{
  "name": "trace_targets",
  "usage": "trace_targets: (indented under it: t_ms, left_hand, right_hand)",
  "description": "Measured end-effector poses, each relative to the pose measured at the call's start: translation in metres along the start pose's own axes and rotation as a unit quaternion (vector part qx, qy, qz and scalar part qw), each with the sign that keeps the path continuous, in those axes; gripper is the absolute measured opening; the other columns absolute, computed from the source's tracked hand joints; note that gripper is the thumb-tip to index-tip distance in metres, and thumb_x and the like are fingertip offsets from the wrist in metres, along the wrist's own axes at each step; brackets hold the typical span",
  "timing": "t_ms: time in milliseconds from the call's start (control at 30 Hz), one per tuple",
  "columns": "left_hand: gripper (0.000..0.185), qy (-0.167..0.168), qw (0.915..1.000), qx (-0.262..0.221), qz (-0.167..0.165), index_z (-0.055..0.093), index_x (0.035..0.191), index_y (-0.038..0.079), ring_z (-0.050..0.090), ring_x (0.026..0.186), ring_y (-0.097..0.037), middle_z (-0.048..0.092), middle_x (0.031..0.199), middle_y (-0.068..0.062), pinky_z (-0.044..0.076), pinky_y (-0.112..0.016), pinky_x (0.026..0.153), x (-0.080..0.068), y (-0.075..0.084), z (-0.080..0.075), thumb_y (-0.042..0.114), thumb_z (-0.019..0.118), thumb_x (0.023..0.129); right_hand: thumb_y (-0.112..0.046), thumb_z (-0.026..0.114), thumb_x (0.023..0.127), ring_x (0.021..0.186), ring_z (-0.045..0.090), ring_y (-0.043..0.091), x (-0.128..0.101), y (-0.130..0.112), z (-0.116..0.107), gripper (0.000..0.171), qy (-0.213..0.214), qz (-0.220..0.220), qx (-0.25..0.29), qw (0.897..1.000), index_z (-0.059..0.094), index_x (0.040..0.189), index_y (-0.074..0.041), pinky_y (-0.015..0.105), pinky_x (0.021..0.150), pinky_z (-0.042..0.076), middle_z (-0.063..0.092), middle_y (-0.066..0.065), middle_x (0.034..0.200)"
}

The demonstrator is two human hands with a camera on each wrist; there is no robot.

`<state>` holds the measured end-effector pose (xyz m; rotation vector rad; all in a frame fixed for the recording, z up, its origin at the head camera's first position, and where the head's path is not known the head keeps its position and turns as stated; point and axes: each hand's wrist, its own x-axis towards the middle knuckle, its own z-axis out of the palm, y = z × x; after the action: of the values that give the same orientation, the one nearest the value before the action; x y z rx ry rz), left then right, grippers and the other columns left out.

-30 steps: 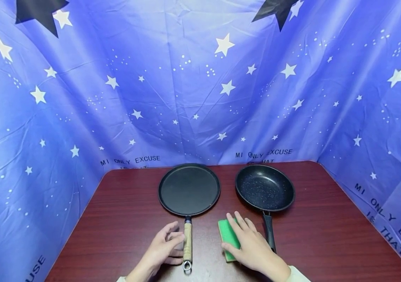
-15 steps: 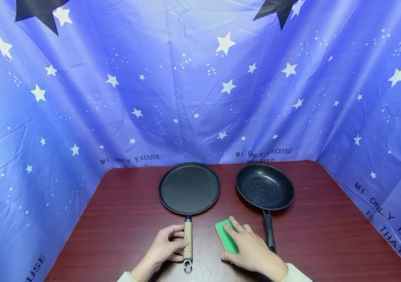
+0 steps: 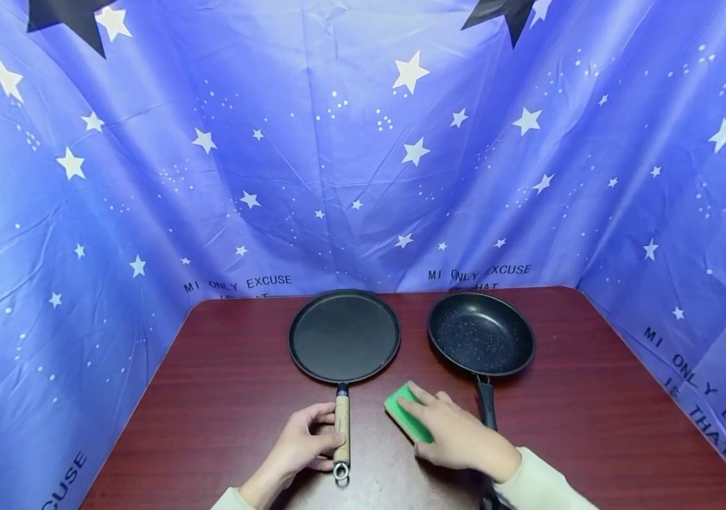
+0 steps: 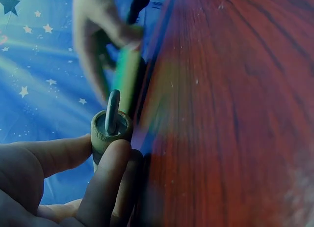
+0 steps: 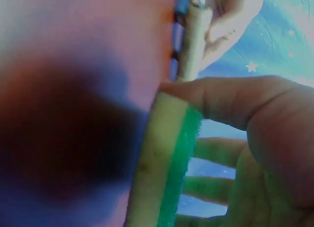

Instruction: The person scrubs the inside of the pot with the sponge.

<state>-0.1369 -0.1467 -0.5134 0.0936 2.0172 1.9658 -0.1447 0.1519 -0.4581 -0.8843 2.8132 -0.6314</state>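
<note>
The flat griddle pan lies on the dark red table toward its far edge, its wooden handle pointing back at the person. The left hand curls its fingers and thumb round that handle near the metal hanging ring; the left wrist view shows fingertips pressed against the handle's butt end. Just right of the handle, the right hand pinches a green sponge with a pale yellow backing, thumb on one face and fingers on the other, the sponge tilted up on edge off the table. A speckled black frying pan sits beside the griddle, apart from it, its black handle partly under the right wrist. Star-printed blue cloth walls the table in. Done well, I judge, the left grip should pin the handle firmly so the pan cannot swivel, and the sponge's green scouring face should meet the pan flat, not edge-on.
</note>
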Motion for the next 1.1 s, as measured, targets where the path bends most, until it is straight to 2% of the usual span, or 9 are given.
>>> trace_targets:
  t_ms: [100, 267, 400, 500, 667, 900, 1100]
  left_hand:
    - [0.066, 0.000, 1.0000, 0.002, 0.002, 0.049, 0.146, -0.013, 0.071, 0.077, -0.021, 0.062, 0.124, -0.018, 0.065, -0.036, 0.055, -0.001, 0.000, 0.000, -0.002, 0.078, 0.087]
    - [0.066, 0.003, 1.0000, 0.000, 0.006, 0.049, 0.146, -0.014, 0.070, 0.077, -0.021, 0.060, 0.124, -0.019, 0.066, -0.037, 0.056, -0.002, -0.001, -0.001, -0.003, 0.076, 0.088]
    - [0.066, 0.003, 1.0000, 0.000, 0.006, 0.048, 0.147, -0.014, 0.070, 0.078, -0.021, 0.061, 0.125, -0.019, 0.066, -0.038, 0.056, -0.002, -0.002, -0.001, -0.004, 0.076, 0.088]
    - [0.066, 0.000, 1.0000, -0.001, 0.004, 0.047, 0.148, -0.014, 0.069, 0.078, -0.021, 0.060, 0.126, -0.019, 0.066, -0.038, 0.057, -0.002, -0.003, 0.000, -0.004, 0.076, 0.088]
    - [0.066, -0.001, 1.0000, -0.005, 0.003, 0.048, 0.147, -0.014, 0.069, 0.079, -0.020, 0.060, 0.126, -0.019, 0.066, -0.038, 0.057, -0.001, -0.003, 0.002, -0.004, 0.076, 0.089]
    - [0.067, 0.000, 1.0000, -0.001, 0.000, 0.048, 0.147, -0.014, 0.070, 0.078, -0.021, 0.061, 0.126, -0.018, 0.066, -0.037, 0.057, -0.001, -0.004, 0.002, -0.003, 0.077, 0.088]
    - [0.066, 0.007, 1.0000, 0.001, 0.001, 0.049, 0.147, -0.014, 0.070, 0.077, -0.020, 0.062, 0.126, -0.018, 0.066, -0.037, 0.057, -0.001, -0.003, 0.002, -0.004, 0.077, 0.088]
  right_hand:
    - [-0.015, 0.082, 0.087, 0.127, 0.053, 0.054, 0.019, 0.003, -0.022, 0.073, 0.003, -0.019, 0.000, 1.000, 0.053, 0.153, -0.002, 0.060, 0.094, 0.058, 0.038, 0.031, 0.161]
    - [-0.015, 0.076, 0.093, 0.135, 0.050, 0.051, 0.068, 0.011, -0.051, 0.066, -0.003, -0.035, 0.009, 0.999, 0.053, 0.153, -0.001, 0.059, 0.106, 0.050, 0.038, 0.032, 0.161]
    - [-0.011, 0.071, 0.096, 0.143, 0.041, 0.052, 0.103, 0.019, -0.054, 0.060, -0.015, -0.035, 0.008, 0.999, 0.053, 0.151, 0.002, 0.060, 0.116, 0.042, 0.040, 0.033, 0.159]
    - [-0.007, 0.070, 0.098, 0.146, 0.036, 0.052, 0.121, 0.025, -0.049, 0.056, -0.024, -0.036, 0.002, 0.999, 0.054, 0.149, 0.006, 0.060, 0.121, 0.037, 0.041, 0.034, 0.158]
    - [-0.003, 0.070, 0.097, 0.149, 0.035, 0.050, 0.133, 0.032, -0.038, 0.053, -0.035, -0.033, -0.014, 0.999, 0.055, 0.148, 0.007, 0.059, 0.125, 0.033, 0.042, 0.032, 0.158]
    - [-0.002, 0.071, 0.095, 0.147, 0.039, 0.050, 0.137, 0.043, -0.025, 0.052, -0.031, -0.032, -0.026, 0.999, 0.058, 0.144, 0.008, 0.057, 0.124, 0.035, 0.046, 0.033, 0.155]
    - [-0.004, 0.072, 0.096, 0.149, 0.036, 0.048, 0.139, 0.045, -0.024, 0.053, -0.039, -0.012, -0.033, 0.999, 0.057, 0.147, 0.005, 0.059, 0.123, 0.036, 0.043, 0.030, 0.159]
